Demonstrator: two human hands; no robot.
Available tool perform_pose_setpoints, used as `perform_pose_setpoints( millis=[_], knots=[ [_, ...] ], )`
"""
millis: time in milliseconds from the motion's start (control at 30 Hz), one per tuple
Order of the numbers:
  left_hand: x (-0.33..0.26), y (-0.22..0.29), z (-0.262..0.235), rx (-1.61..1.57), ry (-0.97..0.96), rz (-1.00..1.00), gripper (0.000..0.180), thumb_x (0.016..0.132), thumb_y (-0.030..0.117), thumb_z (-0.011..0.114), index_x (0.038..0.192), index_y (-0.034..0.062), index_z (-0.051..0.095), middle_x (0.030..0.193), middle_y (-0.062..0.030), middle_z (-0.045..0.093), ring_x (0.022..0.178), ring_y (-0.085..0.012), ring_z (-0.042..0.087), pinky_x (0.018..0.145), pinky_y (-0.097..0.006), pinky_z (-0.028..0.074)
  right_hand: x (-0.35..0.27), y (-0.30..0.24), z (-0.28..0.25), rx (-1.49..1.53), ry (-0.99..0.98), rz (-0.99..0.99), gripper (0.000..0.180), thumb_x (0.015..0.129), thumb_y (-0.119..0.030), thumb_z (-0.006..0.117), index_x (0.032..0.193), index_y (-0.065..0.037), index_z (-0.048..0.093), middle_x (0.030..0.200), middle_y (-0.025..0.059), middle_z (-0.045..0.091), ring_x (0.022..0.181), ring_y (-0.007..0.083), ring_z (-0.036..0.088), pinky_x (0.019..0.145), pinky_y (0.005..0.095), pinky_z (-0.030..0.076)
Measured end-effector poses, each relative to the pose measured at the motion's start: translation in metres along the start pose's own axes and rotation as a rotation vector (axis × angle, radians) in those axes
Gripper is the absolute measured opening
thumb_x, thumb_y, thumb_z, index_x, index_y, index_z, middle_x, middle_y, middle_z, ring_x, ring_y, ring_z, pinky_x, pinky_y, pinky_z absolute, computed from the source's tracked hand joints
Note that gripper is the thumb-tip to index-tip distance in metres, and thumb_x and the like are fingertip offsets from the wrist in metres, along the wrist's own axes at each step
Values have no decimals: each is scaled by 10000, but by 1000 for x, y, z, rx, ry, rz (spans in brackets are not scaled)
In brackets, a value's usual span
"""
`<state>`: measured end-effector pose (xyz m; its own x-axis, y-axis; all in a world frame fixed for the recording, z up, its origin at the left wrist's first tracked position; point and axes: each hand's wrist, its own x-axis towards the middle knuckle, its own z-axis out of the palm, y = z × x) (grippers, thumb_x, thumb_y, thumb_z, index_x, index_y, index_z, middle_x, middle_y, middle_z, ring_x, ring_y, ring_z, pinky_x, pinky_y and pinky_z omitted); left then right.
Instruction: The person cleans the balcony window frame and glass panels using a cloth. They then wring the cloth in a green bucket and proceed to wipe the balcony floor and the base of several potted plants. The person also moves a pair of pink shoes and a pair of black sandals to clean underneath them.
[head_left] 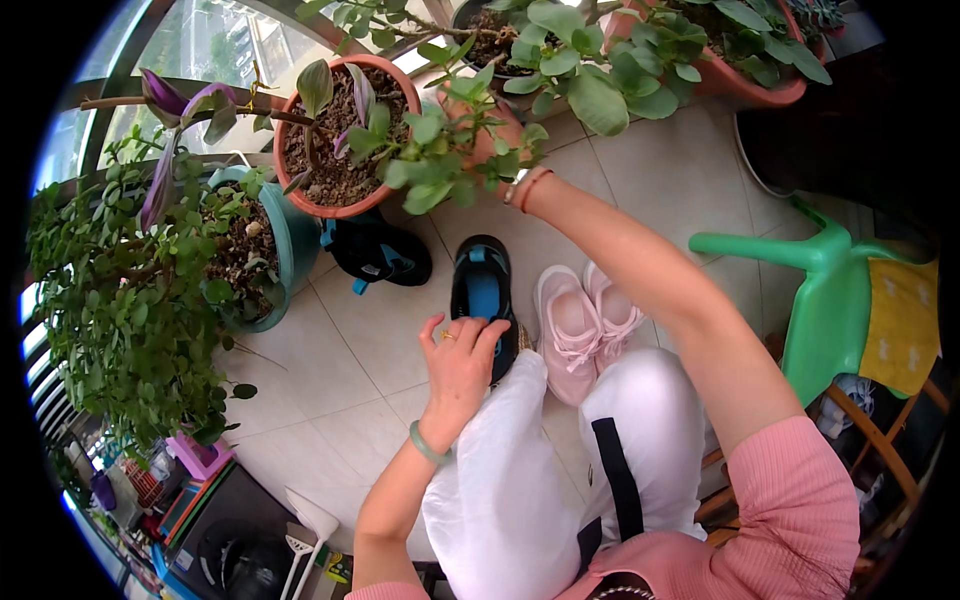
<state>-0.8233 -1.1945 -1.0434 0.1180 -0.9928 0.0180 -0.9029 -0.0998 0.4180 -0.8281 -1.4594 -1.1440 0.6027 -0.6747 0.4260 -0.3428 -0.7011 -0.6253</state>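
Observation:
My left hand is over the near end of a black shoe with a blue insole, close to my knee. Its fingers are bent but apart, and I see nothing held in them. My right arm stretches forward to the plants, where my right hand is partly covered by green leaves. Its fingers are hidden beside the terracotta pot, so its grip cannot be made out. Behind the first shoe, another black shoe with blue tabs rests by the pots. Pink lace-up shoes stand to the right.
A teal pot with a trailing leafy plant stands at the left. Another reddish planter is at the far right. On the right is a green plastic chair with a yellow cloth. Pale tiles cover the floor.

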Motion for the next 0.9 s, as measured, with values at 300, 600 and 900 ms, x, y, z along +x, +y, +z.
perform_pose_setpoints(
  millis=[300, 600, 900],
  knots=[
    [1, 8, 15, -57, -11, -4, 244, 735, 10, 692, 923, 163, 669, 839, -13, 569, 820, -190, 571, 944, -450, 339, -10, -7, -14, -295, -220, -141, 297, 797, -215, 585, 1072, -108, 614, 1168, 90, 577, 1143, 304, 481, 944, 440, 411],
    [-11, -8, 26, -63, -8, -84, 172, 803, 52, 669, 947, 145, 667, 812, -27, 579, 803, -207, 569, 941, -437, 337, -117, 15, -115, -230, -210, 50, 287, 782, -224, 696, 1055, -135, 683, 984, 26, 679, 1018, 165, 592, 810, 361, 459],
    [-22, -16, 32, -31, -97, -233, 219, 816, 73, 655, 1023, 144, 656, 890, -45, 608, 844, -208, 592, 946, -454, 335, 15, -52, -101, 937, 103, 832, 223, 855, -290, 695, 882, -69, 672, 753, -41, 595, 644, 48, 509, 563, 198, 386]
  ],
)
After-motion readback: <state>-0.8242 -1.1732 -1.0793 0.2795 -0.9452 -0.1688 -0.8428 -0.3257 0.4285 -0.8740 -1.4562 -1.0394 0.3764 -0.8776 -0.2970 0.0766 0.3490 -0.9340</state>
